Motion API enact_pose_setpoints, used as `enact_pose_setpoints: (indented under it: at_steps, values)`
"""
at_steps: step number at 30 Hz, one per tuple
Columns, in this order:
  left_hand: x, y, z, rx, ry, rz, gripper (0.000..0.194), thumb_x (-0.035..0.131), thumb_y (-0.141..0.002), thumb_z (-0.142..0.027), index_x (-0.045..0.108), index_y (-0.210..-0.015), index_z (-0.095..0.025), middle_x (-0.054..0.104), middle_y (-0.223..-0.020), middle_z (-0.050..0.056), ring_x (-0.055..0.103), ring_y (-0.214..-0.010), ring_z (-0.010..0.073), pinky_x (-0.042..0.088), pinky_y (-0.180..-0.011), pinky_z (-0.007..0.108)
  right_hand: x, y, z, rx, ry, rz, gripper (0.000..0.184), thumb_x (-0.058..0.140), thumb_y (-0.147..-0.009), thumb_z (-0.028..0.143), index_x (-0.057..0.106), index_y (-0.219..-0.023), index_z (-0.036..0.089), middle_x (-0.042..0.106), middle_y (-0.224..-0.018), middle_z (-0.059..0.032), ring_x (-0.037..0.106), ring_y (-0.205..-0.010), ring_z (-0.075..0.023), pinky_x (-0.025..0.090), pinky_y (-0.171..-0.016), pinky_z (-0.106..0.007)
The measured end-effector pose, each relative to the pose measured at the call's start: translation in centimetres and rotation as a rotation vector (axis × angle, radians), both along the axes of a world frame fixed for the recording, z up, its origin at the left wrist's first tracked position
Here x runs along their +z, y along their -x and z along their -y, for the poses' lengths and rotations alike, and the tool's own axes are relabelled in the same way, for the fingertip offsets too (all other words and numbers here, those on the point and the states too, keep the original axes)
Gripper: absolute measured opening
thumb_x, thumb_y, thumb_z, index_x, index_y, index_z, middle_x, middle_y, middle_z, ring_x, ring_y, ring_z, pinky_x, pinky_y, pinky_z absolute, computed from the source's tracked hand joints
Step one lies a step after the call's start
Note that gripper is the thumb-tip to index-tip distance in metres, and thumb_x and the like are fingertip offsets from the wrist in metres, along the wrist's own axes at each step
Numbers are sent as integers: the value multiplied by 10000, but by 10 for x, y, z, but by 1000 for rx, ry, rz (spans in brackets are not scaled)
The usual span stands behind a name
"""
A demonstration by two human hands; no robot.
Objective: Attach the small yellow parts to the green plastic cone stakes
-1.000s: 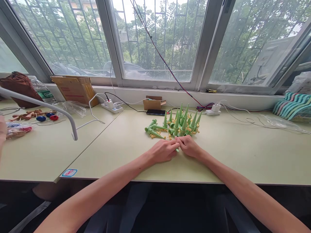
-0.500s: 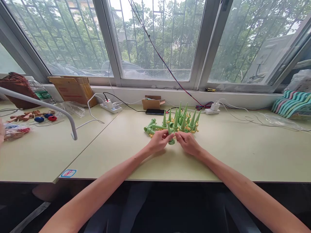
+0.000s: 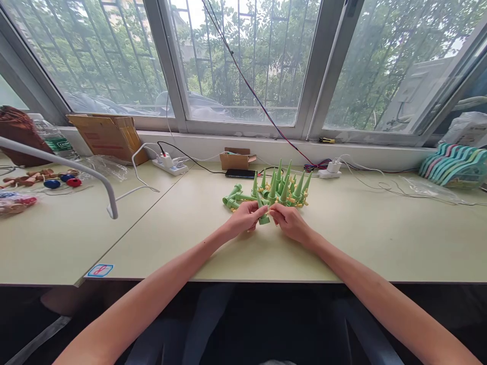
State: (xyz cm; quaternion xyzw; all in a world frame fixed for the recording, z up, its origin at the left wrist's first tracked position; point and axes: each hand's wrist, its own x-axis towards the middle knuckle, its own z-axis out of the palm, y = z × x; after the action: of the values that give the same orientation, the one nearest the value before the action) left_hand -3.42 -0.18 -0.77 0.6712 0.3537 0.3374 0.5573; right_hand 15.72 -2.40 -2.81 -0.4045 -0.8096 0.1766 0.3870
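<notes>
My left hand (image 3: 245, 219) is closed around a green plastic watering spike (image 3: 263, 219), whose tip points up and whose wide collar is near the table. Close by on the right, my right hand (image 3: 289, 221) pinches a small yellowish piece at the spike's side; the fingers partly cover it. Just behind both hands stand several upright green spikes (image 3: 284, 192) with small yellow valves (image 3: 302, 204) at their bases. More green spikes (image 3: 232, 196) lie on their sides at the left of this group.
A black phone (image 3: 241, 174) and an open small cardboard box (image 3: 236, 161) lie behind the spikes. Power strips (image 3: 170, 165) with cables run along the wall. At left are a white curved lamp arm (image 3: 108, 190) and wooden pieces; at right, teal hangers (image 3: 452, 167).
The view has shifted slightly. Both hands remain together at the same spike, which leans a little more to the left; the fingers of my right hand have shifted slightly at its side.
</notes>
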Motion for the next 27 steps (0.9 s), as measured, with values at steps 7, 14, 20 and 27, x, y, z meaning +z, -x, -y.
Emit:
enact_pose_setpoints:
  at_steps: [7,14,20,27]
  values:
    - [-2,0,0,-65,-50,-60,463,613,-796,-610,555,-788,-151,384,-525,-66,371,-381,47,336,-372,205,-5,-2,-2,-18,-24,26,357,362,-991,397,425,-699,201,466,-611,26,378,-549,-112,315,-563,-251]
    - [-1,-1,0,-29,-27,-18,457,625,-795,-598,528,-749,-154,363,-569,-62,371,-406,40,320,-376,202,0,0,1,5,14,2,340,366,-990,384,408,-704,206,481,-606,25,410,-550,-113,329,-569,-248]
    - [0,-2,1,-36,53,68,468,642,-785,-595,506,-744,-149,325,-610,-64,326,-426,25,314,-378,194,0,-1,2,40,33,-4,282,368,-986,371,425,-761,210,479,-627,31,400,-555,-113,326,-569,-243]
    - [-2,0,1,-69,-107,-14,435,598,-825,-574,580,-820,-139,393,-624,-41,336,-437,37,304,-379,194,-7,-3,-2,21,0,58,301,343,-990,354,402,-733,209,454,-621,31,381,-550,-114,309,-571,-247]
